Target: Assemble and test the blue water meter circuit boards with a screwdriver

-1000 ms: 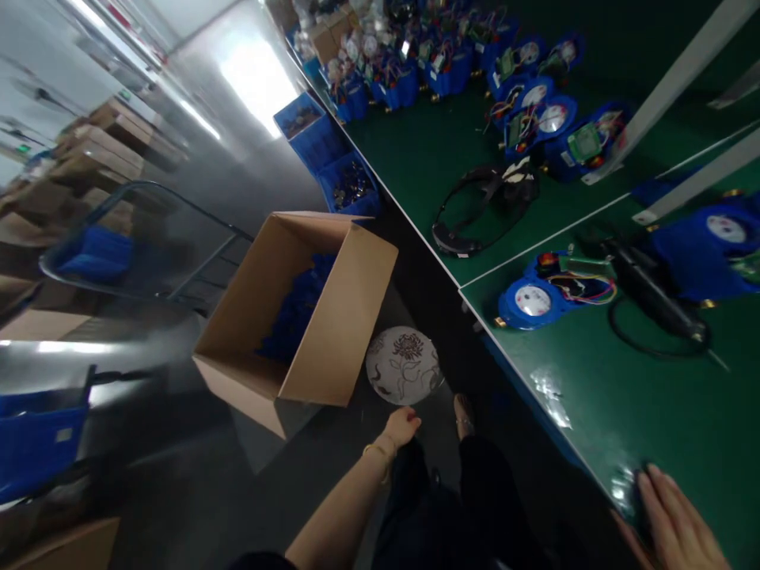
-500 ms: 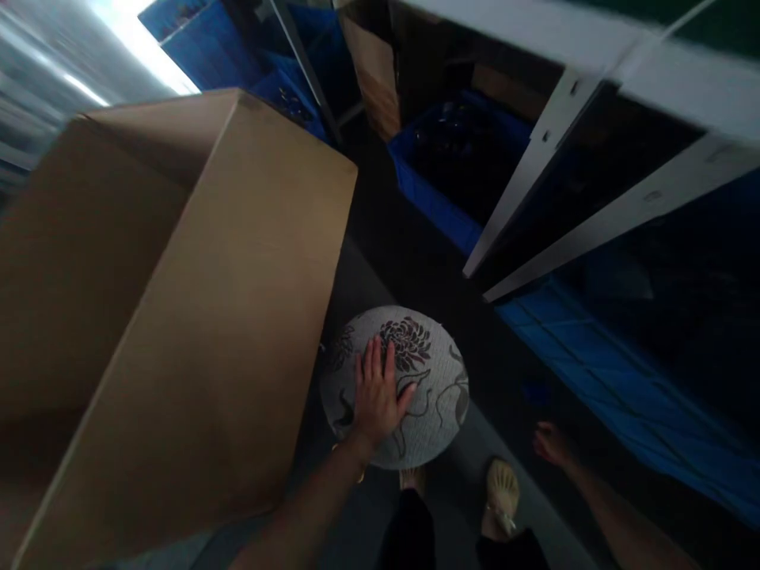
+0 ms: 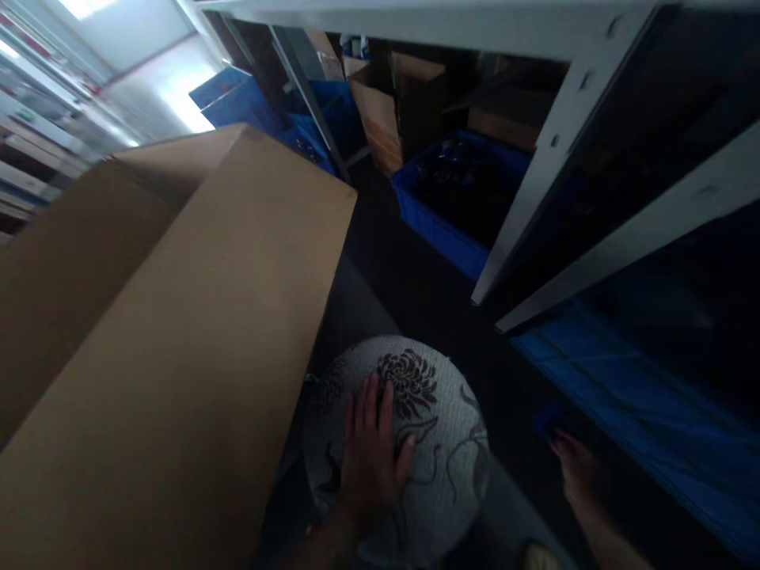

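My left hand (image 3: 371,459) lies flat, fingers spread, on a round grey stool seat (image 3: 439,459) with a dark flower pattern, low on the floor. My right hand (image 3: 579,475) reaches down at the lower right, in deep shadow. Its fingertips are at a small blue thing (image 3: 545,419) on the dark floor beside the blue bin. The frame does not show whether the fingers close on it. A big open cardboard box (image 3: 178,340) stands right against the stool on its left.
White metal table legs (image 3: 534,198) slant down at the right. Under the table sit a blue crate (image 3: 451,214) with dark parts, a long blue bin (image 3: 641,412) and brown cartons (image 3: 380,119). More blue crates (image 3: 249,103) stand further back.
My head has dropped from above the green table to below it. My left hand came to rest on the stool seat. My right hand left the tabletop and reached down to the floor.
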Tool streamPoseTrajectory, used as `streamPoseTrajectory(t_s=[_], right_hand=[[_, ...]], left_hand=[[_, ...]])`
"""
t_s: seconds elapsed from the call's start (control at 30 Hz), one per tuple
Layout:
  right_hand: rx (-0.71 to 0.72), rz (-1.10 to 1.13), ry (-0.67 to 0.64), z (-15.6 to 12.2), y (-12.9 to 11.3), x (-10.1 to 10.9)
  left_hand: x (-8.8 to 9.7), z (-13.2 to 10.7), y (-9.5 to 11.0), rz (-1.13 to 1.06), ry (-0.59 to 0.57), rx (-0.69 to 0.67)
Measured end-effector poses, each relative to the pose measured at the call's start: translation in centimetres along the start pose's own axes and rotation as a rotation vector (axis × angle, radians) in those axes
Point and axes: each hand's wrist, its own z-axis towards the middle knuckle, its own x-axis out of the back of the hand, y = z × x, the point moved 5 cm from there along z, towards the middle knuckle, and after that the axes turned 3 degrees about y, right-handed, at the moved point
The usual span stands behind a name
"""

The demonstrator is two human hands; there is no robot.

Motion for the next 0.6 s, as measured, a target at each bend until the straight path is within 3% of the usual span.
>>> streamPoseTrajectory(t_s=[0.13, 0.23, 0.3, 0.37, 0.43, 0.5, 0.6], right_hand=[[-0.087, 0.395, -0.078, -5.6, -13.2, 6.9], [-0.090, 0.571, -0.136, -10.3, -23.6, 14.3], [-0.080, 0.613, -0.156, -12.8, -29.4, 19.8], [-0.064, 0.607, -0.146, -14.7, -33.9, 25.1], [-0.005, 0.552, -0.093, -16.0, -37.6, 30.1], [0.146, 0.449, 0.012, -17.1, -41.0, 34.9], [0.411, 0.247, 0.193, -18.9, -45.0, 40.8]], left_hand=[[1.1, 1.6, 0.4, -0.434, -0.248, 0.242], [6.4, 2.7, 3.1, -0.618, -0.383, 0.254], [12.4, 3.0, 5.7, -0.723, -0.422, 0.193], [19.9, 2.9, 8.5, -0.895, -0.398, 0.111], [28.0, 2.6, 10.8, -1.127, -0.295, 0.025], [34.9, 2.3, 12.5, -1.164, -0.210, -0.065], [41.7, 2.4, 14.1, -0.993, -0.112, -0.251]])
